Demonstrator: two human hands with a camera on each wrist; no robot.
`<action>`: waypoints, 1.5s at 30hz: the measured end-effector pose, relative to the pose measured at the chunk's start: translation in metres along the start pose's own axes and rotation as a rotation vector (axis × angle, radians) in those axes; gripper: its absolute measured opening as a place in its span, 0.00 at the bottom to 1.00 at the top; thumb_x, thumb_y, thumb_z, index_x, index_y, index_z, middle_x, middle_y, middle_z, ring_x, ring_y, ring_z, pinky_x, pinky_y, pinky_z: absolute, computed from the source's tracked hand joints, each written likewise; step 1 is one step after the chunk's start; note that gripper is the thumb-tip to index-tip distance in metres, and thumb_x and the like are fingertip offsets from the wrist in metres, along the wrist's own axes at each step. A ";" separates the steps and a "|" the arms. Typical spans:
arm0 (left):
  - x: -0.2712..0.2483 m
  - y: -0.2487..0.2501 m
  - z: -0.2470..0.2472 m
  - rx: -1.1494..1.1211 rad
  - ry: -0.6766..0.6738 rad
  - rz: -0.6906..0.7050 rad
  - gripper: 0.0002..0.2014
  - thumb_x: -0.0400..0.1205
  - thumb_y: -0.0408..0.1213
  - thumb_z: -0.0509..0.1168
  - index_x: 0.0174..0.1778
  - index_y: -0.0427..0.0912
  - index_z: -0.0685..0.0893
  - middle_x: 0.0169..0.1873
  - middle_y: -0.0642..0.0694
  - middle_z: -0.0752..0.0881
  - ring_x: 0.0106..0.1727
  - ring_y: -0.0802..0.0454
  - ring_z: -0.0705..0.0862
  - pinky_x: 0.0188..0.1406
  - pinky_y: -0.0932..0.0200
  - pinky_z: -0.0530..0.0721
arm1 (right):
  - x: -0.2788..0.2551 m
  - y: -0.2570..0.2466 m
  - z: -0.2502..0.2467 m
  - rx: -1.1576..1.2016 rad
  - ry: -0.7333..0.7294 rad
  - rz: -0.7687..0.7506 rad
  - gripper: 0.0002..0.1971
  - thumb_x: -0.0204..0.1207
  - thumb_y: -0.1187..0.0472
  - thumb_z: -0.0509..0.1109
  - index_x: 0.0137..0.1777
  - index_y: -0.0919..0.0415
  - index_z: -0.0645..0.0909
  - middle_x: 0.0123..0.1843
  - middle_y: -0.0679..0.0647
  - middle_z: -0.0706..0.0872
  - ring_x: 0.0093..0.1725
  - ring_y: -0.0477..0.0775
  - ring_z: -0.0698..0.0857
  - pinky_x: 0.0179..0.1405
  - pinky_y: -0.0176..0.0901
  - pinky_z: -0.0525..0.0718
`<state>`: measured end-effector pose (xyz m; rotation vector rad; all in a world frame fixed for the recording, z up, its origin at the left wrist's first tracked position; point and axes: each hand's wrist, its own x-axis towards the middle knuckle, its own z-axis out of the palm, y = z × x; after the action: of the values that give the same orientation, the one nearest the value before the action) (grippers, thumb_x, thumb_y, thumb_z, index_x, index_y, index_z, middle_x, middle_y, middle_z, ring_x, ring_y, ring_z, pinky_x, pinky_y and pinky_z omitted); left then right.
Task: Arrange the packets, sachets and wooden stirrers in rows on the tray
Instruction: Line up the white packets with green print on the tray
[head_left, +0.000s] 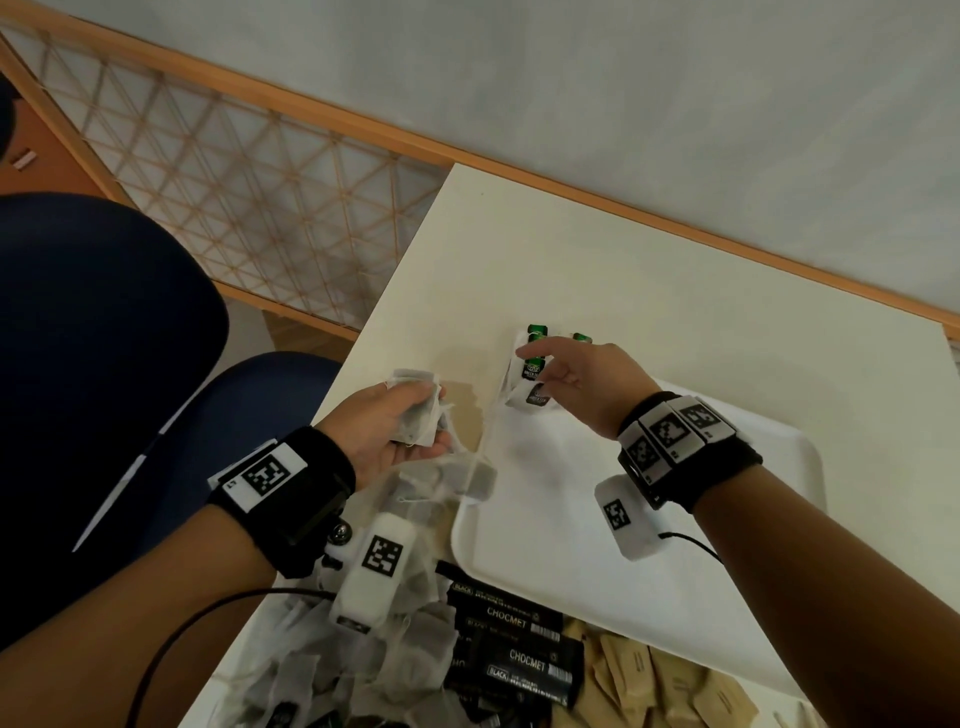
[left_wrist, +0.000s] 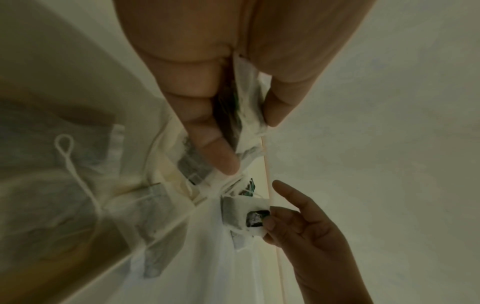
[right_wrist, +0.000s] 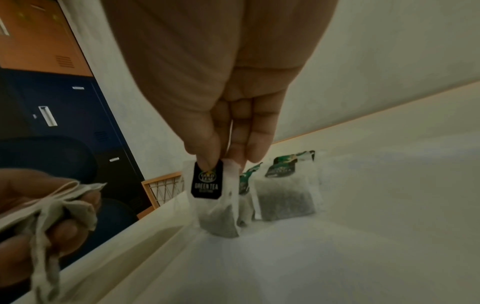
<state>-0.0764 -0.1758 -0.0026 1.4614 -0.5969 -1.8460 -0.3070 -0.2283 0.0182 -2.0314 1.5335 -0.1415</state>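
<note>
We should lower this green tea bag (right_wrist: 218, 197) flat, tag up, just beside the tea bag already lying (right_wrist: 284, 195) at the far corner of the white tray (head_left: 753, 597), edges parallel so the row runs straight. Our right hand (head_left: 582, 384) pinches it by the top between thumb and fingertips; its bottom looks to be touching the tray. Our left hand (head_left: 395, 426) clutches a bunch of spare tea bags (head_left: 415, 410). The bag is thin white paper, dark leaf showing through, black label reading GREEN TEA
</note>
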 end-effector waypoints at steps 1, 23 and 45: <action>0.000 0.000 -0.001 0.001 0.005 0.002 0.11 0.86 0.40 0.60 0.53 0.37 0.83 0.44 0.40 0.86 0.38 0.47 0.87 0.36 0.57 0.90 | 0.004 0.001 0.002 -0.004 -0.011 0.013 0.21 0.78 0.66 0.64 0.67 0.44 0.78 0.52 0.46 0.87 0.50 0.45 0.82 0.54 0.35 0.76; 0.001 0.002 -0.001 0.003 0.007 0.025 0.10 0.86 0.38 0.59 0.51 0.37 0.82 0.40 0.41 0.85 0.32 0.50 0.87 0.31 0.59 0.88 | -0.018 -0.026 0.047 -0.179 -0.182 -0.254 0.13 0.78 0.49 0.68 0.61 0.47 0.82 0.57 0.45 0.82 0.55 0.44 0.78 0.61 0.46 0.80; -0.002 -0.002 0.013 0.007 -0.041 0.015 0.10 0.85 0.36 0.59 0.54 0.34 0.82 0.43 0.38 0.84 0.36 0.45 0.86 0.34 0.57 0.89 | -0.040 -0.014 0.034 0.077 0.045 -0.146 0.18 0.78 0.67 0.66 0.63 0.49 0.84 0.41 0.37 0.79 0.38 0.37 0.77 0.44 0.22 0.72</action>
<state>-0.0893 -0.1739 0.0004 1.4231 -0.6335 -1.8677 -0.2944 -0.1768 0.0074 -2.0903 1.3842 -0.3013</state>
